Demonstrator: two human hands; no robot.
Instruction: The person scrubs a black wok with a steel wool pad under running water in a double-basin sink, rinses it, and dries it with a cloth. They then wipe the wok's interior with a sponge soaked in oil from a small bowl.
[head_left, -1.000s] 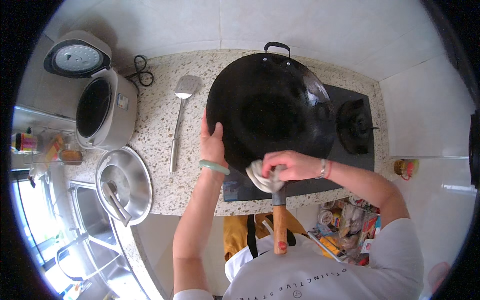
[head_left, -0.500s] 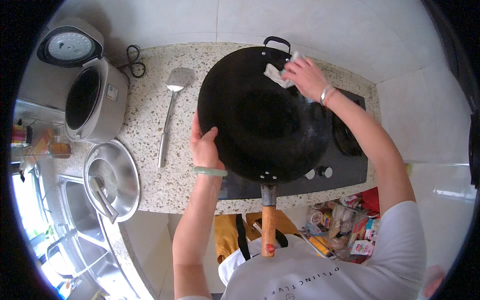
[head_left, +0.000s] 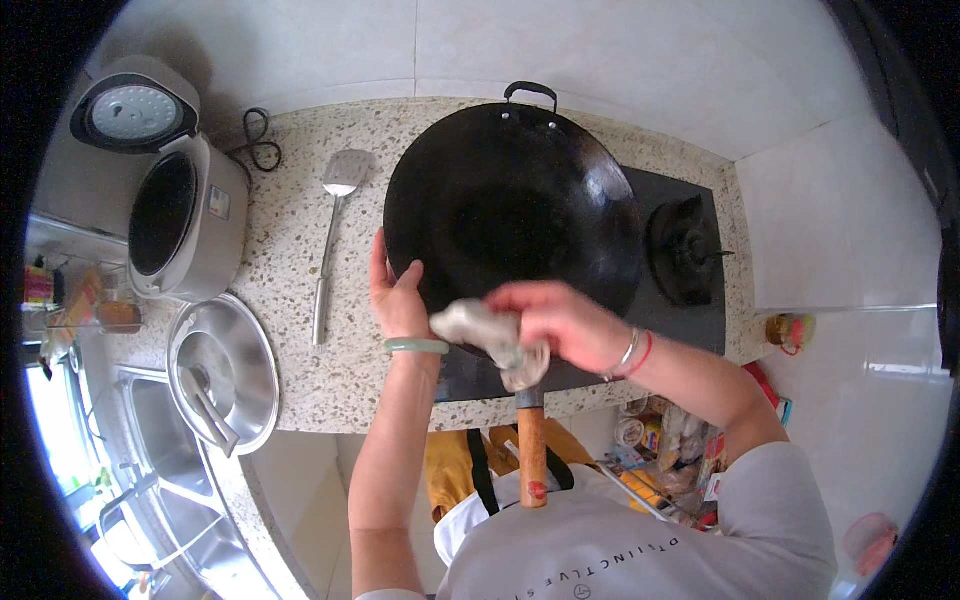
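A large black wok (head_left: 510,215) sits over the stove, its wooden handle (head_left: 533,445) pointing at my body. My left hand (head_left: 400,298) grips the wok's left rim, thumb over the edge and fingers outside it. In my right hand (head_left: 575,325), somewhat blurred, a crumpled whitish cloth (head_left: 482,330) is bunched. The cloth is over the wok's near rim, by the base of the handle, and covers part of both. Whether it touches the metal is hard to see. A shiny streak shows on the wok's right inner wall.
Left of the wok lies a metal spatula (head_left: 330,245). Farther left are an open rice cooker (head_left: 215,220) and a steel pan lid (head_left: 257,375) near the sink (head_left: 160,420). A bare burner (head_left: 690,245) is on the right. Packages (head_left: 650,470) fill a space below the counter.
My right hand has brought the cloth from the wok's far right wall down to the near rim by the handle. My left hand keeps its hold on the left rim.
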